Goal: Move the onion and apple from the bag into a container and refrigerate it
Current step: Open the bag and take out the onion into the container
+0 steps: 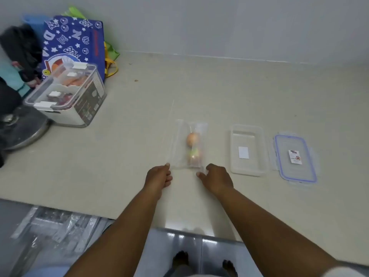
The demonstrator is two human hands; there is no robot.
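A clear plastic bag [179, 144] lies flat on the beige counter [199, 92]. Inside it sit an onion [192, 138] at the far end and an apple [194, 155] nearer to me. My left hand [158, 176] pinches the bag's near left corner. My right hand [216, 177] pinches the near right corner. To the right of the bag stands an empty clear container [247, 149] with a white label inside. Its blue-rimmed lid [295, 158] lies flat further right.
A lidded storage box [67, 96] with food stands at the left, in front of a blue patterned bag [73, 43]. A metal pot lid [22, 126] lies at the far left. The counter's front edge runs below my forearms, with my feet on the floor beneath.
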